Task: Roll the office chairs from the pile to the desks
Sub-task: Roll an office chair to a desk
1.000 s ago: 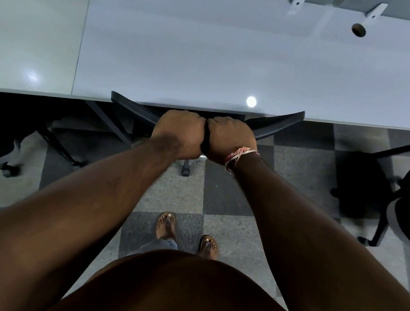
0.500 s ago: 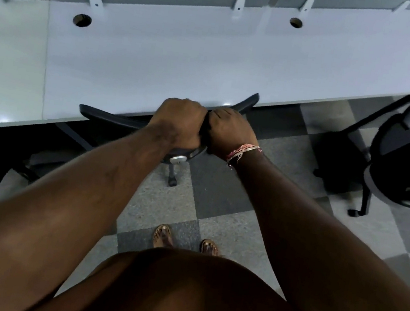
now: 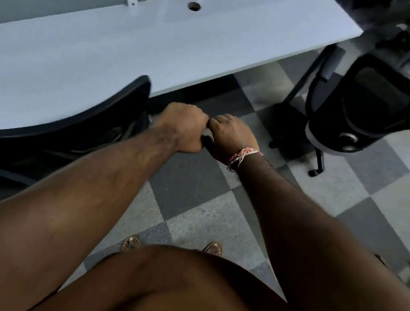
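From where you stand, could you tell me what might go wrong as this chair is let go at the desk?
The black chair sits skewed, its backrest overlapping the white desk edge, so a further push could knock the desktop. Both hands, left hand and right hand, are fisted close together, which may give poor steering. A second office chair stands near on the right; rolling wide could bump it.

Both forearms are bare, with no sleeves showing. The right wrist wears a bracelet [image 3: 243,154] of bundled pink, red and pale threads with loose frayed ends. The feet wear open, tan-coloured sandals [image 3: 212,248] with straps.
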`<state>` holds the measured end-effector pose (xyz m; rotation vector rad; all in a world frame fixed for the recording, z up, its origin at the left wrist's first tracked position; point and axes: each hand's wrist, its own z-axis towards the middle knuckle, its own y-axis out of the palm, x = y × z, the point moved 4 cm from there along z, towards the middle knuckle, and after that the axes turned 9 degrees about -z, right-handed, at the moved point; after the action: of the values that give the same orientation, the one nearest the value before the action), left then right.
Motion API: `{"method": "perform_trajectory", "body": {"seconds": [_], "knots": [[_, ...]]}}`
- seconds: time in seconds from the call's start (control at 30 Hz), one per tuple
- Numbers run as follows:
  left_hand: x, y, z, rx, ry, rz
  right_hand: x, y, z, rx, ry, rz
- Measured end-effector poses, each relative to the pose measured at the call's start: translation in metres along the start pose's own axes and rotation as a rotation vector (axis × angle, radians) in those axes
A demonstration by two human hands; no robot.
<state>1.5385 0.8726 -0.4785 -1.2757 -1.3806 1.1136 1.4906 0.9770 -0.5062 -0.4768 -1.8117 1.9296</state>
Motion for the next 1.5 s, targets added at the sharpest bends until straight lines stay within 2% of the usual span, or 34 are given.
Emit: {"method": "perform_trajectory", "body": {"seconds": [0.17,0.23,0.37,0.57,0.8,1.0,1.2,1.33,1.5], "knots": [[0.118,0.001,0.059,-0.037,0.087,0.06,0.105,-0.001,-0.074,0.019,0.126,-0.008],[0.143,0.0,0.073,-0.033,0.106,0.075,0.127,-0.001,-0.091,0.021,0.162,-0.002],[0.226,-0.009,0.113,-0.043,0.251,0.158,0.197,-0.005,-0.143,0.002,0.296,-0.007],[0.334,-0.031,0.191,-0.034,0.457,0.153,0.304,-0.015,-0.193,0.082,0.51,-0.08],[0.405,-0.025,0.295,-0.017,0.579,0.107,0.413,0.001,-0.201,0.084,0.608,-0.115],[0.456,-0.04,0.416,-0.064,0.677,0.046,0.537,0.02,-0.181,-0.007,0.755,-0.108],[0.498,-0.077,0.511,-0.022,0.726,-0.015,0.641,0.005,-0.159,0.07,0.826,-0.141],[0.529,-0.08,0.563,-0.027,0.699,-0.058,0.701,0.007,-0.154,0.073,0.804,-0.207],[0.562,-0.06,0.616,-0.067,0.617,-0.102,0.763,0.033,-0.152,0.021,0.689,-0.207]]}}
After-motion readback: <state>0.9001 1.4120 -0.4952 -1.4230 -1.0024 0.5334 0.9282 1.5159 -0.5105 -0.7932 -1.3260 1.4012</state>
